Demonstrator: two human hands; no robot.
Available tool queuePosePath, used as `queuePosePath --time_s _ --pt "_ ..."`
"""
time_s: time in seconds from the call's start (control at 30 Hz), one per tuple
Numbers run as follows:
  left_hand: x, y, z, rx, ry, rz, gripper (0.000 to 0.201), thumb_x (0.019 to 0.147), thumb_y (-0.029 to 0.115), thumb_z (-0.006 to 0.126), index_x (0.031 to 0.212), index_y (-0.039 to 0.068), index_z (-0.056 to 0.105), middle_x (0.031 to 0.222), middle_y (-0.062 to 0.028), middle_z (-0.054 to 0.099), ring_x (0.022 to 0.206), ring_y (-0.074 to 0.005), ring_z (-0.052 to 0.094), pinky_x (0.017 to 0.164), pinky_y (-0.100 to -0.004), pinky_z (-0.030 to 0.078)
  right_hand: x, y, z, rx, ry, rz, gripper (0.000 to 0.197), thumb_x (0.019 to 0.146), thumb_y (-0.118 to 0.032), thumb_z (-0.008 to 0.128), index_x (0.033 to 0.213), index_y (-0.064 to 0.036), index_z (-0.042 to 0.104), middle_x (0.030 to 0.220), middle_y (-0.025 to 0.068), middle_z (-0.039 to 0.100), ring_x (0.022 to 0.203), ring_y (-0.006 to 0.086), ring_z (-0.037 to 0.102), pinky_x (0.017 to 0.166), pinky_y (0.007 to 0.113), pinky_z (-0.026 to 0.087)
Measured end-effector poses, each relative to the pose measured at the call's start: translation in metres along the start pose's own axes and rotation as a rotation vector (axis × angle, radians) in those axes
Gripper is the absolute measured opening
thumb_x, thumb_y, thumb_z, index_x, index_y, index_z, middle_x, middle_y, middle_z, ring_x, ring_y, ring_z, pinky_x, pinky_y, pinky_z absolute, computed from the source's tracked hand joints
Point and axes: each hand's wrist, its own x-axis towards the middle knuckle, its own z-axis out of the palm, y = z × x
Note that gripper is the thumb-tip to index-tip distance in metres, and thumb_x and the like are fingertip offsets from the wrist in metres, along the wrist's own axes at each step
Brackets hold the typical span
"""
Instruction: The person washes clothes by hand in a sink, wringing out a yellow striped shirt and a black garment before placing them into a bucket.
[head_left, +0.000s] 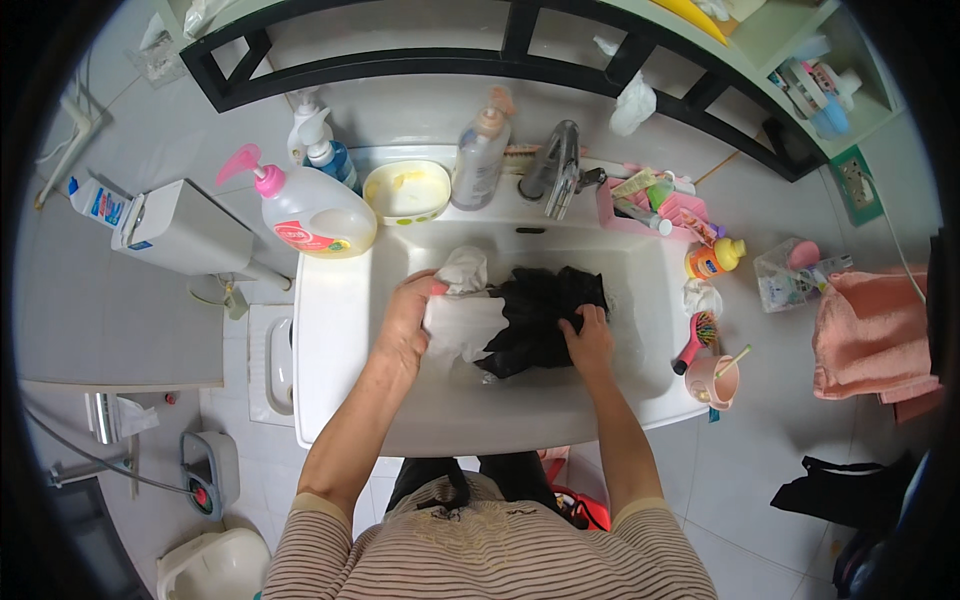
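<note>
A wet white cloth [465, 325] and a black cloth [545, 315] lie against each other in the white sink [420, 425]; whether they are one garment I cannot tell. My left hand [405, 318] is closed on the white cloth's left end, where a bunched part rises above the fingers. On the black cloth's right side, my right hand [588, 340] has its thumb and fingers pinched into the fabric. Some water shows around the cloth in the basin. The chrome faucet [560, 165] stands behind the cloth, at the back rim.
On the sink's back left are a pink-pump bottle [310, 210], a soap dish [408, 192] and a clear pump bottle [482, 155]. A pink basket [655, 205], yellow-capped bottle [715, 258], hairbrush [695, 340] and pink cup [712, 382] line the right rim. A black shelf frame [420, 65] spans above.
</note>
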Motion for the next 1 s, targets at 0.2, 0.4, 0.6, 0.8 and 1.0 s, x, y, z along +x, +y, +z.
queuePosePath --time_s 0.2,0.4,0.6,0.8,1.0 --pt "-0.005 -0.025 0.057 0.072 -0.037 0.290 0.050 0.077 0.012 0.063 0.125 0.005 0.049 0.099 -0.0045 0.058 0.095 -0.0127 0.054 0.084 -0.0292 0.041 -0.003 0.014 -0.023 0.032 -0.136 0.273 0.036 0.077 -0.036 0.068 0.096 -0.0073 0.056 0.083 0.0120 0.061 0.077 0.0321 0.060 0.070 0.043 0.047" --pt "0.054 -0.139 0.044 1.054 -0.151 0.943 0.046 0.078 0.013 0.065 0.120 0.000 0.050 0.107 -0.0146 0.058 0.094 -0.0220 0.059 0.079 -0.0302 0.046 0.023 0.082 -0.016 -0.173 -0.255 0.197 0.032 0.079 -0.035 0.064 0.089 -0.0050 0.059 0.084 0.0167 0.062 0.082 0.0355 0.059 0.067 0.041 0.046" --pt "0.080 -0.117 -0.078 0.934 0.757 0.534 0.029 0.079 0.017 0.066 0.102 -0.001 0.060 0.094 -0.0117 0.061 0.084 -0.0196 0.058 0.072 -0.0304 0.048 0.073 0.051 -0.037 -0.613 -0.520 -0.175 0.036 0.084 -0.038 0.055 0.101 -0.0065 0.060 0.096 0.0161 0.063 0.093 0.0350 0.059 0.079 0.045 0.047" --pt "0.152 -0.161 -0.033 0.458 0.401 0.610 0.026 0.080 0.013 0.064 0.102 0.001 0.060 0.088 -0.0069 0.061 0.072 -0.0153 0.057 0.064 -0.0263 0.048 0.110 -0.014 0.085 0.361 -0.319 0.080 0.056 0.085 -0.049 0.051 0.113 -0.0007 0.054 0.106 0.0165 0.058 0.095 0.0299 0.057 0.083 0.041 0.045" --pt "0.078 -0.137 0.098 0.994 0.391 0.609 0.025 0.069 0.024 0.069 0.088 0.007 0.067 0.081 -0.0117 0.065 0.067 -0.0258 0.062 0.059 -0.0360 0.049 0.078 0.037 0.111 1.503 -0.648 0.300 0.047 0.088 -0.042 0.052 0.113 -0.0031 0.055 0.107 0.0109 0.058 0.094 0.0217 0.057 0.080 0.034 0.046"
